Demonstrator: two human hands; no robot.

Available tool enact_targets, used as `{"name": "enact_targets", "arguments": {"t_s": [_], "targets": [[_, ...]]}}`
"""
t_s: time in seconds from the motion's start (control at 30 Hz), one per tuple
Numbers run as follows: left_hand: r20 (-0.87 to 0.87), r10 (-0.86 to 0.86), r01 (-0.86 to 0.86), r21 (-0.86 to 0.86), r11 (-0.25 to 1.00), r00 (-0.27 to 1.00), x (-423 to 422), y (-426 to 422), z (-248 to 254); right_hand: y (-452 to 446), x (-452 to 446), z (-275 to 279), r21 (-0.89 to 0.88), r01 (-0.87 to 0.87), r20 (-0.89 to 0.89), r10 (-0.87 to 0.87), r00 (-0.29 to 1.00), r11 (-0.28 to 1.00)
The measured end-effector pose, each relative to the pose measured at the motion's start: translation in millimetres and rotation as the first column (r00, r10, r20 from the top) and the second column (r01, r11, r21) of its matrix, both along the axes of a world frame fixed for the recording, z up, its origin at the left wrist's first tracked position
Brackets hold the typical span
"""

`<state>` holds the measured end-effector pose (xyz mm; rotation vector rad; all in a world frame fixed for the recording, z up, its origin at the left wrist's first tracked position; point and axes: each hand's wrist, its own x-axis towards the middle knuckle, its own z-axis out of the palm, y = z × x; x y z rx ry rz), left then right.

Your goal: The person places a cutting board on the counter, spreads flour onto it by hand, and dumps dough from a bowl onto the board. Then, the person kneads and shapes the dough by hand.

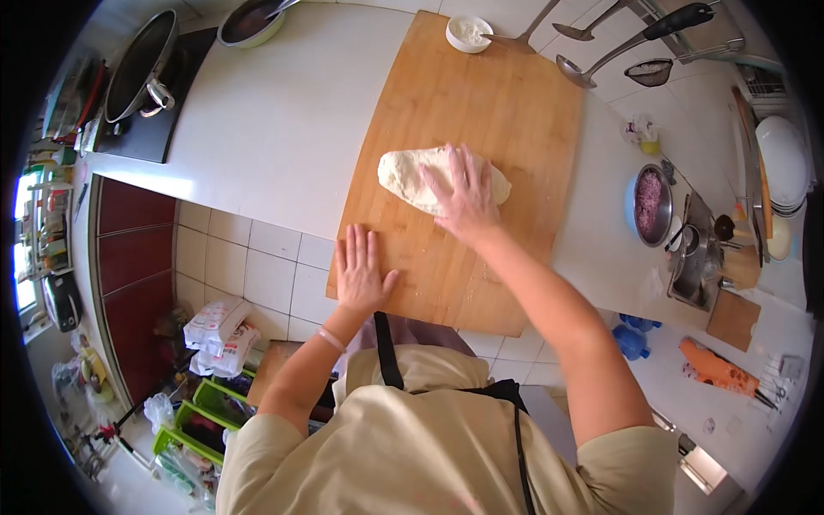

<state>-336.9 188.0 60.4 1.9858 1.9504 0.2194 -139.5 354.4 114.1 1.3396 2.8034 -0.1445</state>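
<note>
A long, pale lump of dough [406,174] lies across the middle of a large wooden board [463,94]. My right hand [468,196] rests on top of the dough, its fingers spread and pointing away from me. The dough's surface is uneven, and part of it is hidden under that hand. My left hand [361,273] lies flat on the board's near left side, fingers stretched out, apart from the dough. It holds nothing. Light smears of flour or dough mark the board near its right side.
A small white bowl of flour [469,33] stands at the board's far edge. Ladles [577,72] hang at the back right. A metal bowl of purplish filling [650,206] sits to the right. On the left, a frying pan [140,69] stands on the black stove [172,107].
</note>
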Motion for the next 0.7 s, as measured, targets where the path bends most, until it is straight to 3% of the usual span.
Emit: {"name": "enact_targets", "arguments": {"t_s": [0.1,0.17,0.2,0.23,0.27,0.3,0.37,0.4,0.47,0.5,0.57,0.6,0.67,0.7], "targets": [[0.004,-0.065,0.065,-0.055,0.996,0.998,37.9,36.9,8.8,39.5,-6.7,16.0,0.014,0.000,0.103,-0.002,0.995,1.000],[0.082,-0.244,0.240,0.053,0.969,0.966,66.4,56.2,11.4,67.1,-8.0,33.8,-0.252,0.023,-0.031,-0.031,0.999,0.967],[0.162,-0.325,0.324,0.032,0.946,0.932,83.3,59.5,14.4,83.1,-9.5,35.5,-0.248,0.026,-0.023,-0.033,0.999,0.968],[0.242,-0.400,0.408,0.020,0.913,0.884,101.5,63.9,18.5,100.2,-10.0,37.5,-0.364,0.045,-0.114,-0.093,0.989,0.930],[0.242,-0.620,0.629,0.049,0.776,0.746,121.0,63.8,27.4,109.4,-7.0,39.8,-0.476,0.053,-0.193,-0.164,0.967,0.878],[0.233,-0.798,0.808,0.078,0.585,0.555,139.8,57.5,37.7,111.4,-2.2,41.0,-0.470,0.064,-0.183,-0.168,0.969,0.880],[0.177,-0.920,0.892,0.237,0.385,0.350,186.9,8.5,0.0,117.2,6.3,40.5,-0.610,0.146,-0.339,-0.423,0.841,0.779],[0.176,-0.921,0.890,0.248,0.384,0.348,190.7,5.5,-5.7,118.2,10.7,43.4,-0.605,0.153,-0.332,-0.422,0.844,0.782],[-0.091,-0.967,0.948,0.239,0.212,0.239,197.0,1.4,-18.1,108.7,25.3,49.3,-0.740,0.120,-0.462,-0.629,0.625,0.662],[-0.083,-0.969,0.948,0.244,0.205,0.231,205.1,1.7,-28.7,102.9,34.2,52.7,-0.744,0.131,-0.453,-0.639,0.622,0.655],[-0.107,-0.918,0.895,0.291,0.339,0.383,216.3,23.1,-44.0,97.2,52.0,67.8,-0.836,0.102,-0.466,-0.796,0.386,0.539],[-0.039,-0.900,0.876,0.248,0.413,0.435,211.4,43.8,-45.6,94.0,61.5,75.1,-0.836,0.106,-0.466,-0.799,0.379,0.538],[0.146,-0.818,0.791,0.206,0.576,0.557,183.7,89.6,-31.4,84.3,84.9,86.3,-0.876,0.036,-0.462,-0.859,0.219,0.481],[0.146,-0.796,0.797,0.070,0.600,0.587,162.7,113.5,-13.8,77.3,96.0,89.2,-0.877,0.035,-0.463,-0.860,0.214,0.480]]}}
